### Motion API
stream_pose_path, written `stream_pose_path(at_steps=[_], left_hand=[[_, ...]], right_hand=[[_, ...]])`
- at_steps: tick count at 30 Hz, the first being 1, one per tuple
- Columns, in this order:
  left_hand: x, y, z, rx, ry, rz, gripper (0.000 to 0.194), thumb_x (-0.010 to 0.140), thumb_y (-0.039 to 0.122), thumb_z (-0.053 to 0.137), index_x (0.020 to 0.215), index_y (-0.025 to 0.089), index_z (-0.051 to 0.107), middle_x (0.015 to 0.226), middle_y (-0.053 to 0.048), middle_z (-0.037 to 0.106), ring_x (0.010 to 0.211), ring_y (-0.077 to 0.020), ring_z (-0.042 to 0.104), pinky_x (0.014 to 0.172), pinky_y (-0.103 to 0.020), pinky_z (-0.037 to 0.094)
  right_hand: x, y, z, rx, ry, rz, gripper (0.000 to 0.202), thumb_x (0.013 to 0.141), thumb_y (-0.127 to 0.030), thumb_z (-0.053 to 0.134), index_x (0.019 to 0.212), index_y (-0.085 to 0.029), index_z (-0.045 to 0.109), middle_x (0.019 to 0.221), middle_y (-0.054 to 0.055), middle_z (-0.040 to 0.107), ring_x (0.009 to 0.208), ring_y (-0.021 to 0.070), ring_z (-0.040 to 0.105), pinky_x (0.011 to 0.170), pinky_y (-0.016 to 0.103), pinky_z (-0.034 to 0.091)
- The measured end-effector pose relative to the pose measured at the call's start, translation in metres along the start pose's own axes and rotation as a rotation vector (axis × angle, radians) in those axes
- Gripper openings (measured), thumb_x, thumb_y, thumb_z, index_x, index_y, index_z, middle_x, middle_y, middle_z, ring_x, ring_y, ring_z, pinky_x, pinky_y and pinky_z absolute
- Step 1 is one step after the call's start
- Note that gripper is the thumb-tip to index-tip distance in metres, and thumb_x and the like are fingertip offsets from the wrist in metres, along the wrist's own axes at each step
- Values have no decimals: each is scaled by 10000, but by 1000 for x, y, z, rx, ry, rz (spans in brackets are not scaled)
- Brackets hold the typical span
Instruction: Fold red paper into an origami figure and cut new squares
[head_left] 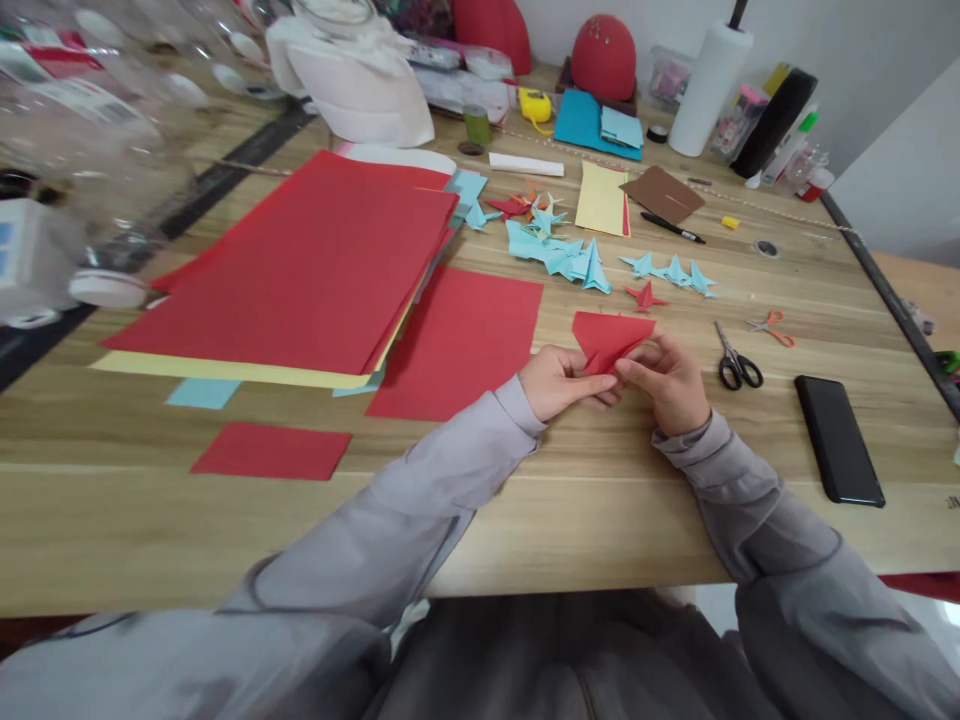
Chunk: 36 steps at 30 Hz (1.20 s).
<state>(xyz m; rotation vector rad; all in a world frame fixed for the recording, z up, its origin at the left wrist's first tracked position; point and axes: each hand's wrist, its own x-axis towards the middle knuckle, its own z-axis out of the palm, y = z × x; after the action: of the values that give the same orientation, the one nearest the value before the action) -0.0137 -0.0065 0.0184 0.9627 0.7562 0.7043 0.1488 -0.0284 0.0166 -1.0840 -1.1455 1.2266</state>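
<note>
A partly folded piece of red paper [606, 334] is held between both hands, above the wooden table [555, 530]. My left hand [559, 384] pinches its lower left part, thumb on top. On the other side, my right hand [669, 382] grips the lower right edge between thumb and fingers. A flap of the paper stands up between the thumbs. Just beyond it lies a small red paper crane [645, 295]. Several light blue paper cranes [559, 255] sit behind, with a short row of blue cranes [671, 270] to their right.
Large red sheets [300, 265] lie stacked on the left, near a flat red sheet [472, 340] and a small red rectangle [271, 451]. Black-handled scissors [739, 368], small orange scissors [774, 327] and a black phone [839, 440] lie right. Plastic bottles [112, 200] crowd the far left.
</note>
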Motion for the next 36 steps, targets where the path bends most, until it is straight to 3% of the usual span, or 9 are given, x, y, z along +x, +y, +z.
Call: stream_pose_path(at_steps=[6,11,16,21,28,36], left_hand=[[2,-1,-9,175,39,120,336,518,324,870,666,79,694,634,-72,701,596,-151,672,606,-273,589],[2,0,-5,200,64,163,290,525,269,862,663,99,671,579,-38,674,539,-139,644,544,-254,576],[-1,3,1,159,104,199,380,493,400,868,631,119,653,575,-31,673,530,-144,640,600,-290,598],[-1,2,3,150,134,198,414,461,442,871,591,130,632,546,-26,653,533,-156,637,618,-315,590],[-2,3,6,191,148,219,413,484,474,851,555,133,630,514,-26,632,490,-141,606,587,-302,571],[-1,-3,7,155,185,224,384,517,408,853,671,126,644,566,-17,653,493,-141,615,572,-311,575]], right_hand=[[1,-1,-1,-29,-25,10,519,553,-330,861,974,-195,589,632,-42,671,584,118,621,572,241,502],[-2,-5,3,-111,-27,-17,519,539,-364,864,959,-198,607,643,-30,675,589,132,626,568,258,511],[-7,-6,8,-117,46,-51,569,479,-394,885,950,-202,629,719,-10,687,645,143,647,595,272,535],[-11,2,10,-179,64,-77,409,542,-472,842,768,-189,652,686,15,683,612,150,639,586,297,534],[-11,1,11,-198,76,-126,367,580,-492,817,726,-199,653,670,13,665,599,146,608,576,301,513],[-10,0,12,-198,117,-93,369,578,-511,803,676,-195,640,641,-1,654,583,131,590,554,273,499]])
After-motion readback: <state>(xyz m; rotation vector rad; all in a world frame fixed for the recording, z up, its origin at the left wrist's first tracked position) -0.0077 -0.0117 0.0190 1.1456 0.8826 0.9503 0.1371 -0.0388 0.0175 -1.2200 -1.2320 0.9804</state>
